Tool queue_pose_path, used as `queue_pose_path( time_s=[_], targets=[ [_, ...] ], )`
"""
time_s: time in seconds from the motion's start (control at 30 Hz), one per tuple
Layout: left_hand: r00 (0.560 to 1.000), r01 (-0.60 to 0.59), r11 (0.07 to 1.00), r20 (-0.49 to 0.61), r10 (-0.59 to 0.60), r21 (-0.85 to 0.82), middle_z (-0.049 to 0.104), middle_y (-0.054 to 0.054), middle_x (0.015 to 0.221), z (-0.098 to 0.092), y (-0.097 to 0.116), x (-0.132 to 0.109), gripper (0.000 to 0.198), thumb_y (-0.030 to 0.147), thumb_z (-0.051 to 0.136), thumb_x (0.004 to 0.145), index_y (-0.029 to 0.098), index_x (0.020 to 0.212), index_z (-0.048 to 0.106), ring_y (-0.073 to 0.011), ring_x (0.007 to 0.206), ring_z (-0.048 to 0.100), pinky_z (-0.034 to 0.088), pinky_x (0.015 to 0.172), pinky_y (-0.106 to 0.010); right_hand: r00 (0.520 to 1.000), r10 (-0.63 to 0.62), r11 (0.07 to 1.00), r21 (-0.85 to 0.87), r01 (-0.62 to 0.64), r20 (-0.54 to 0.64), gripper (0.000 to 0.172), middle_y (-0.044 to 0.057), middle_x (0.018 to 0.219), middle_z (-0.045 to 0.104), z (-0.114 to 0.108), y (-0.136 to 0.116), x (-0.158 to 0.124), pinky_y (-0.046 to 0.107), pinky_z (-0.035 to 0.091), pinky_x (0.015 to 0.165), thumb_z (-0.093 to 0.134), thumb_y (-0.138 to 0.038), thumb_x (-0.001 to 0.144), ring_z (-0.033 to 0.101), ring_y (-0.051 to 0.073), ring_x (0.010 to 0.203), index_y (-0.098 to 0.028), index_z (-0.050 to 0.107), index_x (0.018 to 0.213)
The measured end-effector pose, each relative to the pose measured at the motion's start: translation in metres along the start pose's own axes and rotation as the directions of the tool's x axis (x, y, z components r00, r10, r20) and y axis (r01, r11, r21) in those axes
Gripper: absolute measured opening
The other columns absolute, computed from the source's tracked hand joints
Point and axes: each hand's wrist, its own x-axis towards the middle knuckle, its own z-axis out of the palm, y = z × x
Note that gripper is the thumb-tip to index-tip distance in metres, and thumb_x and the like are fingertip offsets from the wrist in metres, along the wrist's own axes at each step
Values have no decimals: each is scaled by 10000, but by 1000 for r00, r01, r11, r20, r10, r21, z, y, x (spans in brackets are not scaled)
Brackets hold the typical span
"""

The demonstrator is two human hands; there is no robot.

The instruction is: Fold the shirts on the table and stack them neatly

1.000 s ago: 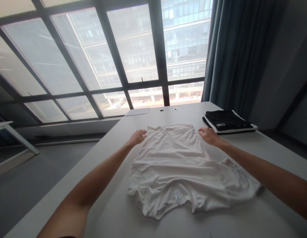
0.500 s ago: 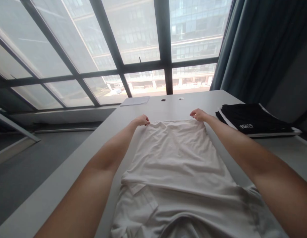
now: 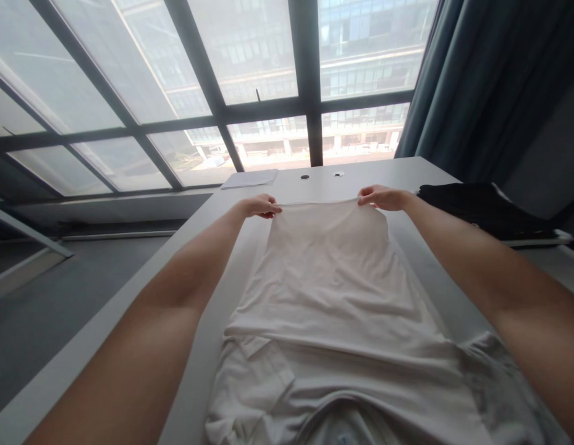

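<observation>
The shirt (image 3: pixel 333 296) lies spread on the table (image 3: pixel 252 247), collar end nearest the person. The left hand (image 3: pixel 259 206) pinches the shirt's far left corner and the right hand (image 3: pixel 384 198) its far right corner. A folded garment (image 3: pixel 481 207) lies to the right of the shirt (well apart from it). Just beyond the shirt's far edge are two cable holes (image 3: pixel 304 177), with a sheet of paper (image 3: pixel 249 179) beyond it to the left. The window (image 3: pixel 268 62) stands farther behind the shirt, and the curtain (image 3: pixel 467 80) hangs behind it to the right.
</observation>
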Motion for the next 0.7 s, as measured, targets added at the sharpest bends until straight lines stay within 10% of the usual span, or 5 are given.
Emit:
queue_pose_path(
  time_s=[0.13,0.33,0.7],
  targets=[
    [996,21,978,-90,-2,206,689,-63,756,-12,-1,0,310,414,780,768,162,822,606,-171,712,692,562,677,-249,995,3,999,46,-8,95,372,59,894,696,-8,-4,-13,295,497,793,839,-456,677,639,198,859,-207,709,921],
    [981,16,938,-189,53,345,691,-61,747,-27,-11,-1,290,440,687,837,175,928,610,-189,709,679,506,660,-258,946,278,836,-526,-154,166,216,26,722,673,-19,2,-20,310,492,772,865,-305,586,641,212,804,-193,721,702],
    [987,-40,884,-119,107,466,678,-24,754,-27,-5,-8,229,440,722,717,219,748,669,-206,811,631,464,733,-235,984,-54,742,-666,-75,-171,138,57,861,707,-36,-8,-7,313,490,795,759,-304,757,636,227,862,-175,738,801]
  ],
)
